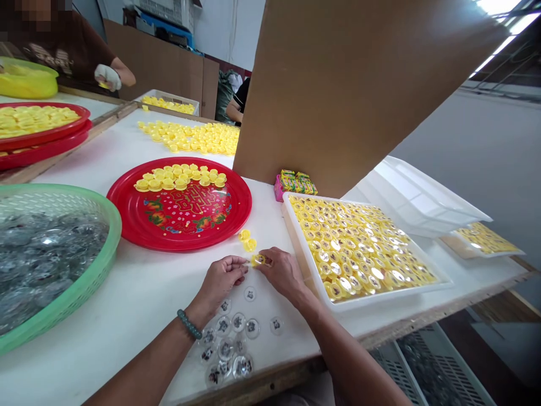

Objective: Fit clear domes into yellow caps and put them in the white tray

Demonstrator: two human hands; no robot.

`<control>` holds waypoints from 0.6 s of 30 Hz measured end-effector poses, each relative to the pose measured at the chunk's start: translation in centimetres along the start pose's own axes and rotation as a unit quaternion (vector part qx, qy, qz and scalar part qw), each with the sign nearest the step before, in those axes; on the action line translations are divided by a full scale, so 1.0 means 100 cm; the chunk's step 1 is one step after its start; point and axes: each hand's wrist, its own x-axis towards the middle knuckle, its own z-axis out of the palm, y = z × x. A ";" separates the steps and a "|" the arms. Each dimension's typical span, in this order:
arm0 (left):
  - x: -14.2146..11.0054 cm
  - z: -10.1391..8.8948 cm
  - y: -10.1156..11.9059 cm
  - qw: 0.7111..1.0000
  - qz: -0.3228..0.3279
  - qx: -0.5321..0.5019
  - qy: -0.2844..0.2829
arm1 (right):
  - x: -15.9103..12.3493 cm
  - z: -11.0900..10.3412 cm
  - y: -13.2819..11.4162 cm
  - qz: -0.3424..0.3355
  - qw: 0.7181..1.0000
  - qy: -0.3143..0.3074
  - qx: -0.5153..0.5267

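My right hand (pixel 279 269) pinches a small yellow round piece (pixel 258 260) that carries a printed face. Close beside it, the fingers of my left hand (pixel 224 276) are pressed together; whatever they hold is too small to make out. Two loose yellow pieces (pixel 249 244) lie just beyond my fingertips. Several transparent discs with printed animal faces (pixel 225 348) are scattered on the white table (pixel 147 316) near my left wrist. A white tray (pixel 333 306) to the right is filled with rows of yellow pieces bearing printed discs.
A red round tray (pixel 177 242) with yellow pieces lies ahead. The green basket (pixel 110 248) at left holds many transparent discs. A cardboard panel (pixel 338 96) rises behind small yellow-green packs (pixel 298 183). White trays (pixel 435 197) stand at right. Across the table is a co-worker with a wrapped hand (pixel 107 77).
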 end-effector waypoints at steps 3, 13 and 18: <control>0.003 0.000 -0.009 1.000 0.004 0.025 0.012 | -0.015 -0.001 -0.006 -0.037 0.998 -0.040 0.039; 0.003 -0.004 -0.011 0.990 0.043 0.136 -0.017 | -0.033 0.001 -0.014 -0.081 0.994 -0.058 0.047; 0.005 -0.004 -0.014 0.982 0.064 0.177 -0.016 | -0.033 0.001 -0.008 -0.065 0.995 -0.046 0.056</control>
